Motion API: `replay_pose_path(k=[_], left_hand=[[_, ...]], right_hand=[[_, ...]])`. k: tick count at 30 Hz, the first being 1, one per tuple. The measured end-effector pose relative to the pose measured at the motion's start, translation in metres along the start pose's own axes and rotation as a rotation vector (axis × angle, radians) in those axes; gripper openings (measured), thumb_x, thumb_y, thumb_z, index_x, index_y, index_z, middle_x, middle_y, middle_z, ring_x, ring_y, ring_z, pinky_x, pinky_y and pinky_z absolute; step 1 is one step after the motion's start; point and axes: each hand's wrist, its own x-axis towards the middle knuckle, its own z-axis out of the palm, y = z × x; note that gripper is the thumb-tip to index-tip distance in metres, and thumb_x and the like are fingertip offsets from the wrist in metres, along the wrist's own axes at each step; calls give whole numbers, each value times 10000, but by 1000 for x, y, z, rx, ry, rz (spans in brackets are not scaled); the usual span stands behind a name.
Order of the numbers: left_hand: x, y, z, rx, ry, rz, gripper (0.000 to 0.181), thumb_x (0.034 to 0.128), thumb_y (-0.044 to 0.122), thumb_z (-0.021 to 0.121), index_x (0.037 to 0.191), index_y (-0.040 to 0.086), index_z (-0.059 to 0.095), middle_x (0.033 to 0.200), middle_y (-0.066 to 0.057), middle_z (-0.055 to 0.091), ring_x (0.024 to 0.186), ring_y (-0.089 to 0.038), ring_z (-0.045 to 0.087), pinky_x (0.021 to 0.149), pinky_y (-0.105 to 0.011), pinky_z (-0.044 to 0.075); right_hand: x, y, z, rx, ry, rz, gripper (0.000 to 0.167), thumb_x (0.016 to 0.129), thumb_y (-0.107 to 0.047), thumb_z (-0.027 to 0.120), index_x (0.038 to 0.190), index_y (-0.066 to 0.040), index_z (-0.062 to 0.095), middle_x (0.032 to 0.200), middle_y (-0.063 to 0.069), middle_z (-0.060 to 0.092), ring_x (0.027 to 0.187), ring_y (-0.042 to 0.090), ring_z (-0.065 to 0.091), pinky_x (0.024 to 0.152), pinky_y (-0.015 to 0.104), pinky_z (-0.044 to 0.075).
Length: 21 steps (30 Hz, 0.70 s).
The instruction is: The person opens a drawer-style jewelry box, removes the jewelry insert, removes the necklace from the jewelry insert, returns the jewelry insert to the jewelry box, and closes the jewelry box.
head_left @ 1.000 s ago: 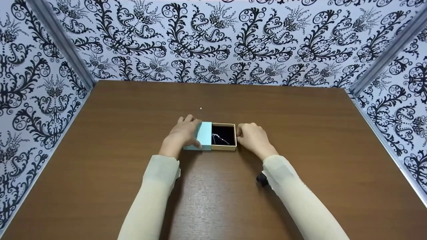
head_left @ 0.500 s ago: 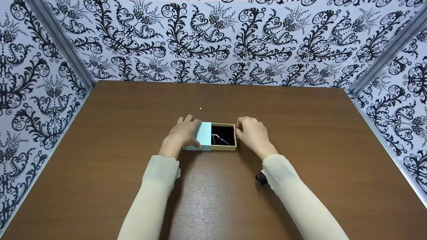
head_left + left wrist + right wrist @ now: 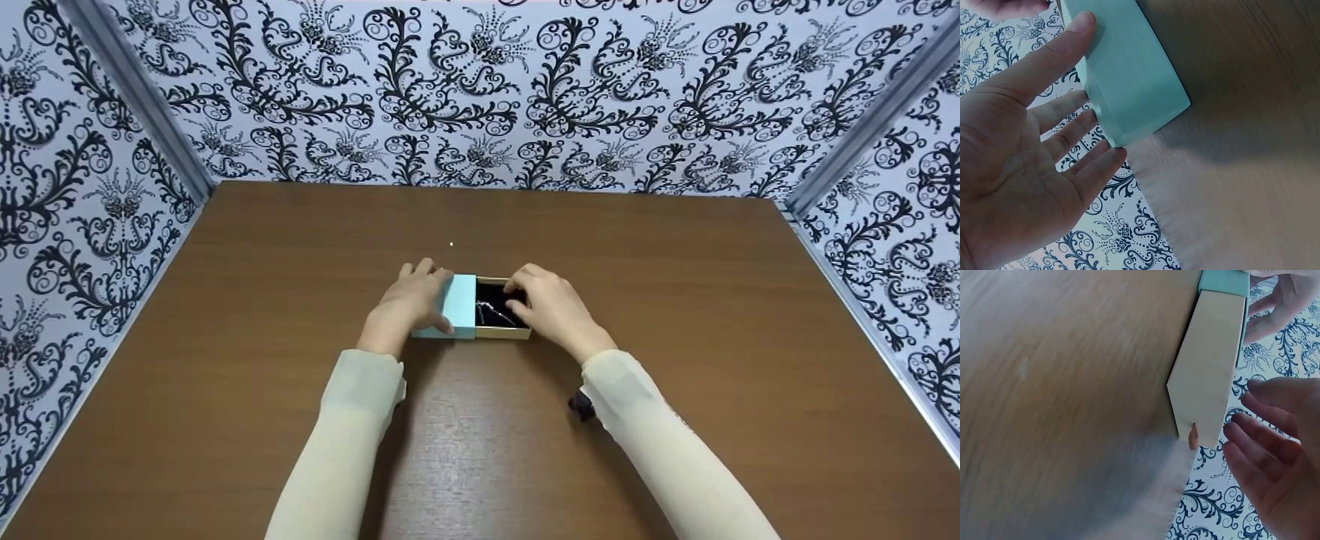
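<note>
A small sliding jewellery box lies on the table, its turquoise sleeve (image 3: pixel 460 301) on the left and its beige drawer (image 3: pixel 502 333) pulled partly out to the right. Inside, on black lining, rests a thin silvery chain (image 3: pixel 491 309), its left end close to the sleeve's edge. My left hand (image 3: pixel 409 296) holds the sleeve, thumb at the near side and fingers toward the far side. Over the drawer's right part hovers my right hand (image 3: pixel 555 304), fingers loosely bent with nothing visible between them. A brown pull tab (image 3: pixel 1193 437) sticks out of the drawer's end in the right wrist view.
The brown wooden table (image 3: pixel 262 247) stretches around the box. Patterned white-and-black panels (image 3: pixel 480 90) close it off at the back and sides. A tiny pale speck (image 3: pixel 451 244) lies beyond the box. A black device (image 3: pixel 581 406) sits under the right wrist.
From the drawer's right end, my right hand has let go, risen and moved left over the open drawer. The left hand and the box have stayed in place.
</note>
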Motion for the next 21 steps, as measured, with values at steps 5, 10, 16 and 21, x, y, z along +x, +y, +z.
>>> replay_pose_path(k=[5,10,16,21], left_hand=[[0,0,0,0,1,0,907,789,279,858,1537,115,372,1577,-134,301,1456,-377,262,1081,-505,448],[0,0,1,-8,6,-2,905,782,271,863,1533,118,380,1569,-124,316,1452,-371,271,1078,-498,453],[-1,0,1,-32,7,-11,894,785,255,862,1532,130,386,1569,-104,319,1447,-352,277,1065,-490,463],[-1,0,1,-31,10,-9,896,784,253,862,1533,124,387,1574,-110,317,1452,-355,274,1078,-497,453]], right_hand=[[0,-2,3,-32,-65,-22,320,925,-254,710,1197,-88,690,1284,67,646,1181,305,632,1039,463,496],[1,-3,7,-99,-83,-52,447,903,-341,732,1247,-62,670,1292,85,654,1165,304,646,1028,458,505],[4,-5,10,-172,-81,-120,495,889,-337,745,1269,-34,656,1300,117,655,1163,321,650,1011,461,517],[8,-8,10,-175,-120,-122,529,881,-320,758,1299,-20,634,1324,130,641,1197,323,631,1027,455,509]])
